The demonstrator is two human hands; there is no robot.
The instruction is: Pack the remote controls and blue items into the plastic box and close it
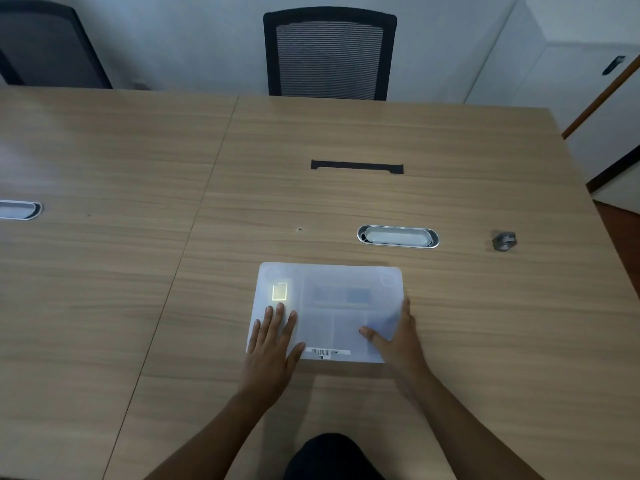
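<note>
The plastic box [329, 311] is lying flat on the wooden counter [450, 323] with its translucent lid down over it, and both of the person's hands are resting on it. The left hand [273, 344] is lying palm down on the lid's near left part, its grip wide and flat, fingers spread and holding nothing. Just beyond its fingertips [280, 308] a small pale yellowish rectangle [279, 291] is glowing through the lid. The right hand [398, 337] is sitting at the box's near right corner; its thumb is lying on top of the lid and its fingers are running along the right edge, so its grip is wide open against the box rather than closed around it. Whether those fingers are curling under the rim cannot be told.

Between the two hands, along the box's near edge, a white barcode label [329, 352] is showing. Beyond the right hand's thumb, dim blue shapes [358, 295] are showing through the lid inside the far half of the box; they are too blurred to name, and no remote control can be made out.

Past the box, beyond the right hand, an oval metal cable port [397, 236] is set into the counter, and further out a black slot cover [356, 167]. Well off to the outer side of the right hand, a small grey object [504, 241] is sitting on the counter. A black mesh chair [329, 53] is standing at the far side.
</note>
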